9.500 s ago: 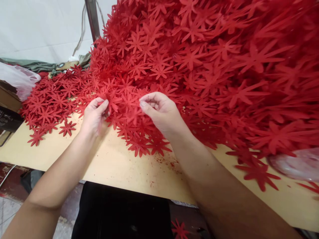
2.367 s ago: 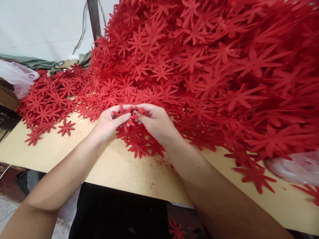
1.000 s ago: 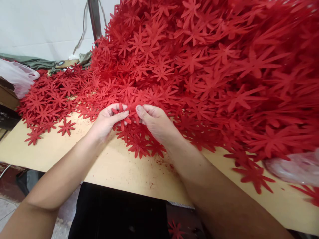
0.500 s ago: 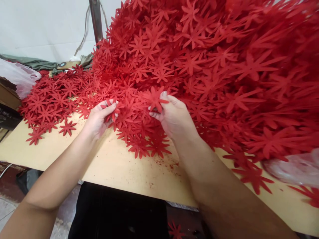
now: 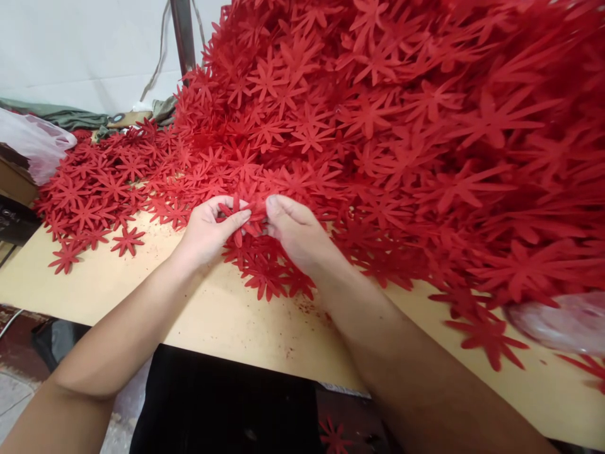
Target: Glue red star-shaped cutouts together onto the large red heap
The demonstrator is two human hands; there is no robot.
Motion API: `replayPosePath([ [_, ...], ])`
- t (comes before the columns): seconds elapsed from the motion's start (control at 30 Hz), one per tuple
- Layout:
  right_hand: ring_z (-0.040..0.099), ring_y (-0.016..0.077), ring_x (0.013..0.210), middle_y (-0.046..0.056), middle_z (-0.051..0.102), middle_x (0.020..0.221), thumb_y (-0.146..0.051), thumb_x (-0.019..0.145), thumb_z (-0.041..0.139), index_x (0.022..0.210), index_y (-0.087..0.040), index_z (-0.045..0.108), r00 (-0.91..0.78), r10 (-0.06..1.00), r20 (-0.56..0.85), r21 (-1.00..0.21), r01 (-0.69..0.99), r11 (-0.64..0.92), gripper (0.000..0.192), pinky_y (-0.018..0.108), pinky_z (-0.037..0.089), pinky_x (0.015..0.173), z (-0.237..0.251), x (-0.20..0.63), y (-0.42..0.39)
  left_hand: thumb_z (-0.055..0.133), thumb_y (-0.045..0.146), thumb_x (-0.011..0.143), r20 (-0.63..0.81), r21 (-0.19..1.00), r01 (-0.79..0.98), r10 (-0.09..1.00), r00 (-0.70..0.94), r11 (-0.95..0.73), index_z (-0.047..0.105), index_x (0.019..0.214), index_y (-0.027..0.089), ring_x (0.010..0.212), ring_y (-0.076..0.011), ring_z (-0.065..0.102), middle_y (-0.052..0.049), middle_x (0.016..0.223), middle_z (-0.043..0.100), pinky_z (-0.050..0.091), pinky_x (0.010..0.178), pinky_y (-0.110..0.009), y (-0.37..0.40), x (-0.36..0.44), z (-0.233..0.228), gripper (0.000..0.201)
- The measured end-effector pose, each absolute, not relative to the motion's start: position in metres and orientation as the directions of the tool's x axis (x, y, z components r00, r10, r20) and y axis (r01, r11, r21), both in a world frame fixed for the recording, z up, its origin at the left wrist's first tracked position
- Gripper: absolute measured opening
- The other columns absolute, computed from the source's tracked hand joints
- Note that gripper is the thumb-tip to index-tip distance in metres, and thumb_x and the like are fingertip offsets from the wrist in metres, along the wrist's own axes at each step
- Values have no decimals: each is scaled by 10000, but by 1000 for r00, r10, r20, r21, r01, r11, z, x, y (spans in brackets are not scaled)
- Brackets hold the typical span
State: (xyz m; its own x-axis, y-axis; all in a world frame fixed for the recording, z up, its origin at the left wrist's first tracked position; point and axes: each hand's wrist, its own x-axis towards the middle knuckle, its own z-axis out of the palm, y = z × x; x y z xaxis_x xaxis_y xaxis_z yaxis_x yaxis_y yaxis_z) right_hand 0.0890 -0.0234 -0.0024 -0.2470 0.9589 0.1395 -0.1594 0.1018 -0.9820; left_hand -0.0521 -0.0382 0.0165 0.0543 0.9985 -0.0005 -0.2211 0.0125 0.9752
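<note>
A red flower cutout (image 5: 236, 217) is pinched between left hand (image 5: 208, 230) and right hand (image 5: 295, 230) at the heap's (image 5: 378, 126) near edge; thin petals could be torn if pulled apart.

White wall (image 5: 80, 44), metal post (image 5: 183, 34), perhaps tiled floor (image 5: 14, 403).

Red flower cutouts (image 5: 359, 120) (uniform, plain); tan tabletop (image 5: 227, 315); white wall (image 5: 80, 50).

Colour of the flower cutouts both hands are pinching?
Red, same as the pile behind; flower cutouts sit between left hand and right hand. Head view.
</note>
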Motion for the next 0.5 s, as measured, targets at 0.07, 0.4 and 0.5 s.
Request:
replayPosePath([
  [0.07, 437, 86, 529, -36, 463, 564, -565, 783, 570, 598, -211, 447, -185, 970, 157, -977, -175, 124, 418, 246, 412, 544, -2, 92, -20, 816, 224, 579, -10, 979, -205, 1000, 28, 15, 566, 690, 126, 415, -66, 557, 32, 510, 628, 441, 422, -155, -37, -56, 19, 290],
  [0.4, 437, 117, 590, -10, 430, 621, -300, 862, 515, 634, -208, 484, 157, 875, 459, -851, 361, 381, 248, 304, 428, 619, -12, 119, 0, 785, 174, 627, 43, 979, -193, 992, -118, -65, 526, 678, 137, 433, -59, 564, 44, 515, 610, 420, 422, -149, -32, -65, 24, 267],
  [0.5, 542, 158, 738, 54, 543, 840, -285, 848, 508, 876, -209, 585, 170, 825, 538, -792, 436, 427, 111, 355, 488, 701, -23, 131, 10, 771, 171, 654, 38, 980, -189, 990, -136, -64, 566, 753, 128, 463, -63, 585, 43, 545, 617, 443, 466, -156, -30, -68, 23, 231],
])
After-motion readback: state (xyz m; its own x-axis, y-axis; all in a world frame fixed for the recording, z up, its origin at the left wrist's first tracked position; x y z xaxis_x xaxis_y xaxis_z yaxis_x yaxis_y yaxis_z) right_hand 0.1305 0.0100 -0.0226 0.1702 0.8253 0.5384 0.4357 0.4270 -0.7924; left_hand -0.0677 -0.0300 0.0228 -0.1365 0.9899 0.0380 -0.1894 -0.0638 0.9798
